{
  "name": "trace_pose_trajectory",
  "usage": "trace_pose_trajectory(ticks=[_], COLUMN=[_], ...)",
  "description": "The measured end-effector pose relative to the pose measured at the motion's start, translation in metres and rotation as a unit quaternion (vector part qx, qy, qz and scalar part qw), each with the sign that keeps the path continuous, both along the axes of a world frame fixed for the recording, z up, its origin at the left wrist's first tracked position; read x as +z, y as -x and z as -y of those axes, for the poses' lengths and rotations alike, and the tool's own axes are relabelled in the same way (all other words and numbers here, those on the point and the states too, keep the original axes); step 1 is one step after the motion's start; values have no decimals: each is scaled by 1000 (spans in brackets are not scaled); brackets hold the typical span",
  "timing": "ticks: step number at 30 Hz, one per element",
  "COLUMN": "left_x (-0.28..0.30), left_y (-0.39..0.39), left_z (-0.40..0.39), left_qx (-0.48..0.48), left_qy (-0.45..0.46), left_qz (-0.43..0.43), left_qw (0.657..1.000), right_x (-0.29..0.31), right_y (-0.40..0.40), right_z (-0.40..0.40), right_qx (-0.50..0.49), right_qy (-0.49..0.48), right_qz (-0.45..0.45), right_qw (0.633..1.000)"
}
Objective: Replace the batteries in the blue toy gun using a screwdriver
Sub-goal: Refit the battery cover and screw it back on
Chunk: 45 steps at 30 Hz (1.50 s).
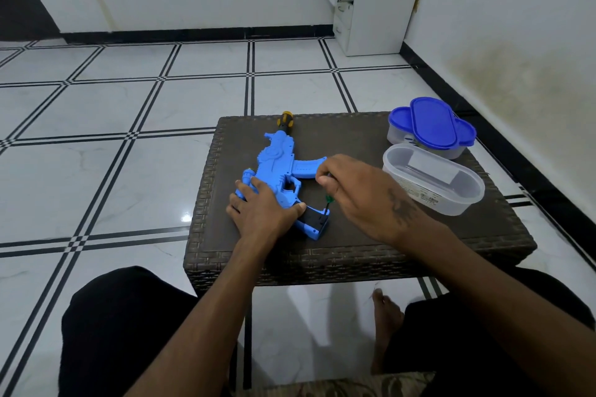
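Blue toy gun [280, 167] lies flat on its side on the dark woven table [354, 235], muzzle pointing away from me, grip end nearest me. All positions below are taken from the gun.

My left hand [261, 206] lies across the rear body of the gun, fingers fairly straight and pressing down. Purpose, as I judge it: pin the toy so it does not spin or slide under the turning load.

My right hand [358, 193] pinches a small green-handled screwdriver [328, 201] between thumb and fingertips, shaft close to upright, tip down at the black panel [314, 218] on the grip's end. That panel is presumably the battery cover. Upright hold keeps the tip seated in the screw; the screw itself is too small to make out.

Just beyond the muzzle, a second driver with a yellow-and-black handle [285, 121], unused.

Right of the gun, near the table edge: an open clear oval tub [433, 179]; behind it, a closed tub with blue lids [432, 127] stacked on top. Likely for screws or batteries; none visible.

Table is low and stands on white floor tiles [129, 106] with black lines. White walls; a white drawer unit [371, 0] in the far corner, well beyond the gun.
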State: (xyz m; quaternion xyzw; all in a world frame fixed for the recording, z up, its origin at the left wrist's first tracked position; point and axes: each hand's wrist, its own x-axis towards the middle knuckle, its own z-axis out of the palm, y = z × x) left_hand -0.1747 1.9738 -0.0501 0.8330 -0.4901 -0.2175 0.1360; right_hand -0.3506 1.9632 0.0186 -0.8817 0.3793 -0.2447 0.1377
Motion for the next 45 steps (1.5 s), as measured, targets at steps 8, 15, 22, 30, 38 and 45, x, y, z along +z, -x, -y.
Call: trace_pose_trajectory(ticks=[8, 15, 22, 30, 38, 45], left_x=[-3, -3, -3, -3, 1, -2], left_y=[-1, -1, -1, -6, -16, -23], left_z=[0, 1, 1, 7, 39, 62], left_qx=[-2, 1, -4, -47, -167, -236], left_qy=[8, 7, 6, -2, -35, -48], left_qz=[0, 0, -1, 6, 17, 35], left_qw=[1000, 1000, 1000, 999, 985, 970], right_x=[1, 3, 4, 8, -63, -97], right_y=[-3, -10, -12, 27, 58, 56], right_z=[-1, 3, 0, -2, 0, 6], right_qx=[109, 41, -1, -118, -259, -284], right_qy=[-90, -37, -17, 13, 46, -16], right_qz=[15, 35, 39, 177, 175, 68], right_qw=[990, 998, 999, 977, 949, 956])
